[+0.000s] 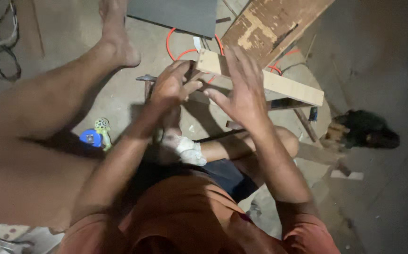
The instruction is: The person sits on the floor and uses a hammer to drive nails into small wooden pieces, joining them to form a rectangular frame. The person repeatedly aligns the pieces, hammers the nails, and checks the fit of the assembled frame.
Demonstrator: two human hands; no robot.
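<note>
Nearest the camera, the person's orange shirt (185, 211) fills the bottom of the view, with a bent bare leg (39, 122) stretching up the left side to a foot on the concrete floor (72, 28). Everything else is placed from the pale wooden batten (279, 84) that lies slanting across the middle.

Below the batten's near end, a white cloth (187, 150) rests against the other leg. Well to the batten's left, on the floor beside the thigh, sits a blue tape measure (91, 138).

The left hand (173, 84) is curled shut just at the batten's left end, fingers bunched as if pinching something small; what it grips, if anything, is too blurred to tell. The right hand (244, 89) is spread open, fingers splayed and released, hovering over the batten's left half, holding nothing.

Beyond the batten, an orange cable (171, 44) loops on the floor, a worn plank (270, 23) leans away to the upper right, and a dark grey panel (176, 16) lies at the top edge.
</note>
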